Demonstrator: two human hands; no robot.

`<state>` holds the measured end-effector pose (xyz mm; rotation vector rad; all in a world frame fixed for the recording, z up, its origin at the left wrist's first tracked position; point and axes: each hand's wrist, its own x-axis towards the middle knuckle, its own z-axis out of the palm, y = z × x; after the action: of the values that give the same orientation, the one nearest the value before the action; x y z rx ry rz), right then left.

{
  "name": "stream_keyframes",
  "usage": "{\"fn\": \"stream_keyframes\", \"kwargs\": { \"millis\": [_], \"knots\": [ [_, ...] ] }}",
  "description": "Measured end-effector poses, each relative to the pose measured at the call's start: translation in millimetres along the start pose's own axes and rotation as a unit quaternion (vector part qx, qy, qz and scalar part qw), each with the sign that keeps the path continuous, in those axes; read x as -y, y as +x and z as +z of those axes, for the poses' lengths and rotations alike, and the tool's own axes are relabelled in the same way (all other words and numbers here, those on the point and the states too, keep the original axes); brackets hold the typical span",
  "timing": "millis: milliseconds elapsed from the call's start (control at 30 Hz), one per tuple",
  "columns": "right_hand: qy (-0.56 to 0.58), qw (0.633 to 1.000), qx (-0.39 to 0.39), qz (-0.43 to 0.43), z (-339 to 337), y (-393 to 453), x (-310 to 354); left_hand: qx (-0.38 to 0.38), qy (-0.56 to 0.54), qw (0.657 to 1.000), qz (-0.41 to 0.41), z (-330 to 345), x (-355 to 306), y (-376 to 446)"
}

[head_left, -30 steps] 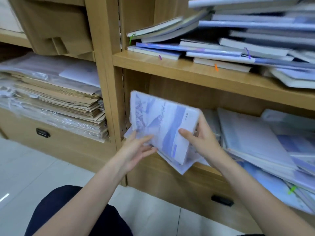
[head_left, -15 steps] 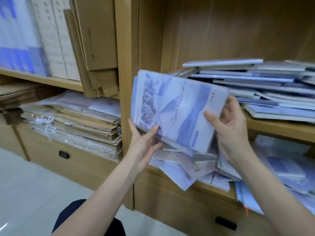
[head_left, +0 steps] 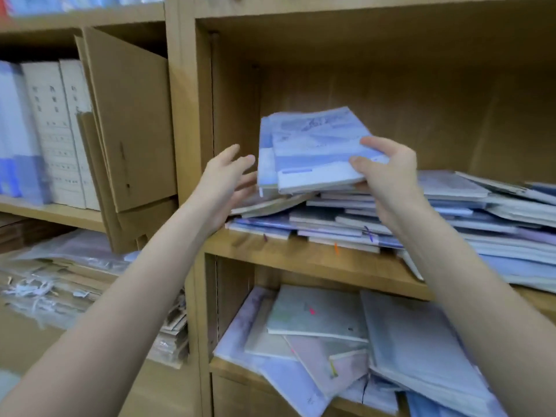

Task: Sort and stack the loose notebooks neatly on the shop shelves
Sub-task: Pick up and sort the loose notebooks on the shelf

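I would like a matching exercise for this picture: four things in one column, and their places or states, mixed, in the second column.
Things:
1. right hand
2. left hand
3. cardboard sheets
4. orange ribbon

Places or states:
a. leaning in the left shelf bay
b. gripping the blue notebooks
c. hanging over the shelf edge
d. fingers spread, beside the notebooks

Pairs: 1-b, 2-d, 3-a, 4-c
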<state>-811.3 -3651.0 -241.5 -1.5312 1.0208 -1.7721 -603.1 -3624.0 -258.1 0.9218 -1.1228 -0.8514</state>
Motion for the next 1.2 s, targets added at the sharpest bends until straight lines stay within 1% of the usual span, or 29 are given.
{"fn": "stream_keyframes", "kwargs": {
  "millis": [33,67,100,133,200,300,333,400,433,500,567,633,700,767,800,867,933,1033,1067,1133,1200],
  "knots": [
    [-0.046,0.999,0.0,-0.012,10,17,0,0.002,0.033,0.999,0.009,-2,6,6],
    [-0.115,0.993,0.02,-0.012,21,32,-1,0.001,0.084,0.996,0.02,-5,15,12],
    [-0.191,0.98,0.056,0.001,32,44,-4,0.002,0.148,0.989,0.032,-7,25,18],
    [-0.263,0.96,0.098,0.015,43,52,-6,0.004,0.214,0.976,0.041,-10,35,23],
    [-0.366,0.917,0.16,0.024,58,61,-14,0.011,0.314,0.948,0.053,-15,53,33],
    [-0.434,0.877,0.206,0.015,70,67,-28,0.039,0.379,0.923,0.06,-23,73,42],
    [-0.462,0.86,0.215,-0.002,72,68,-32,0.048,0.399,0.913,0.063,-25,79,44],
    [-0.519,0.825,0.22,-0.035,75,66,-39,0.054,0.425,0.9,0.077,-29,88,43],
    [-0.541,0.813,0.21,-0.056,75,62,-42,0.047,0.431,0.897,0.09,-31,92,39],
    [-0.552,0.805,0.166,-0.139,66,49,-47,0.008,0.437,0.888,0.143,-35,100,26],
    [-0.492,0.816,0.127,-0.276,46,21,-53,-0.043,0.437,0.872,0.214,-39,111,8],
    [-0.417,0.824,0.115,-0.366,20,-16,-61,-0.069,0.426,0.863,0.262,-41,132,-16],
    [-0.394,0.817,0.111,-0.406,-8,-54,-80,-0.067,0.413,0.863,0.282,-41,158,-41],
    [-0.412,0.796,0.144,-0.42,-32,-88,-107,-0.044,0.421,0.864,0.272,-40,191,-64],
    [-0.426,0.788,0.172,-0.41,-42,-102,-125,-0.03,0.428,0.867,0.254,-41,208,-72],
    [-0.459,0.783,0.243,-0.342,-57,-121,-165,0.003,0.444,0.874,0.196,-42,244,-86],
    [-0.49,0.783,0.317,-0.217,-65,-129,-205,0.047,0.47,0.873,0.119,-43,274,-95],
    [-0.503,0.784,0.361,-0.055,-53,-122,-249,0.103,0.506,0.856,0.013,-44,306,-98],
    [-0.498,0.784,0.37,-0.023,-43,-117,-262,0.116,0.517,0.848,-0.008,-46,314,-99],
    [-0.507,0.768,0.392,0.01,-18,-112,-282,0.14,0.531,0.835,-0.037,-52,324,-99],
    [-0.547,0.73,0.409,0.001,9,-108,-301,0.157,0.537,0.827,-0.052,-59,331,-98]
  ]
}}
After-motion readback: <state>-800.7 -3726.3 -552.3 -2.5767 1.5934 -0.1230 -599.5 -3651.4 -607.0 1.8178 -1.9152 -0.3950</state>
